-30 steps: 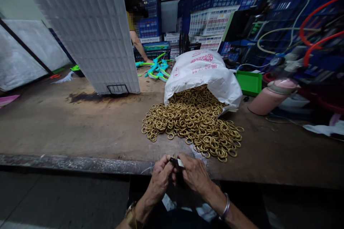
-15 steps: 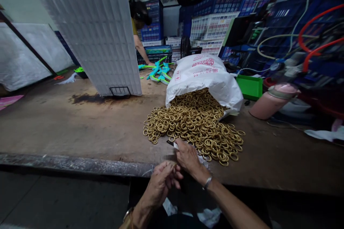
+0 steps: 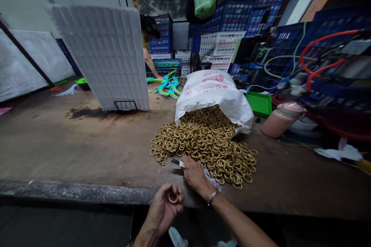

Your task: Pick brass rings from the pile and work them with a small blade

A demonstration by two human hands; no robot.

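Note:
Near the table's front edge, my left hand (image 3: 165, 208) is turned palm up, its fingers closed on a single gold ring (image 3: 173, 198). To its upper right, my right hand (image 3: 194, 173) grips a small knife (image 3: 176, 162) with a dark blade and a white part by the fingers; the blade points left. Just beyond that hand lies a heap of gold rings (image 3: 203, 139), spilling out of a white sack (image 3: 208, 88) with red print. A bit of clear plastic (image 3: 213, 180) shows beside my right wrist.
On the brown table (image 3: 116, 154) a tall white ribbed panel (image 3: 107, 58) stands at the left. Behind it a person (image 3: 149, 61) leans over blue-green plastic parts (image 3: 168, 85). A green tray (image 3: 259, 104) and a pink bottle (image 3: 282, 119) are at the right.
The hands have moved apart. My left hand has turned so that the ring in its fingers shows, and more of the knife blade is visible. The camera view has shifted slightly.

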